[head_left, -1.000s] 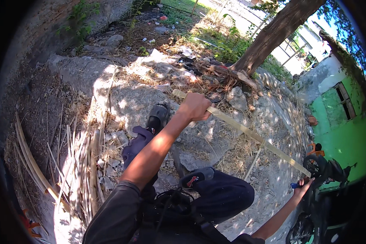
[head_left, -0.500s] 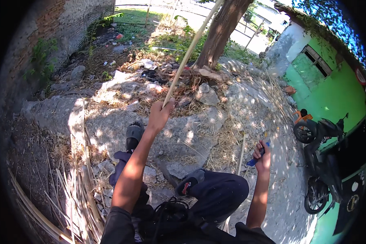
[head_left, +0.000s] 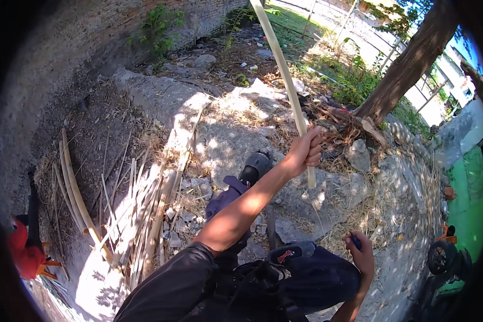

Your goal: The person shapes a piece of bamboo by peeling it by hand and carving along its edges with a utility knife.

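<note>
My left hand (head_left: 306, 149) is closed round a long, pale bamboo strip (head_left: 285, 70) near its lower end. The strip stands steeply, its upper part running out of the top of the picture, and its cut lower end shows just beneath my fist. Low on the right, by my bent knee, my right hand (head_left: 361, 253) is curled round a blue-handled tool (head_left: 355, 243). Only a bit of the blue handle shows between the fingers; whether it has a blade I cannot make out.
Several split bamboo strips (head_left: 145, 214) lie in a heap at left, beside longer curved pieces (head_left: 78, 193). A concrete slab (head_left: 161, 99) with straw and stones lies ahead. A tree trunk (head_left: 413, 67) leans at right, a motorbike (head_left: 445, 260) beyond. Something red (head_left: 22, 249) shows at far left.
The view has swung left, bringing the bamboo heap further in. My left hand now grips the strip slightly above its end, which sticks out below. My right hand still holds the blue-handled tool.
</note>
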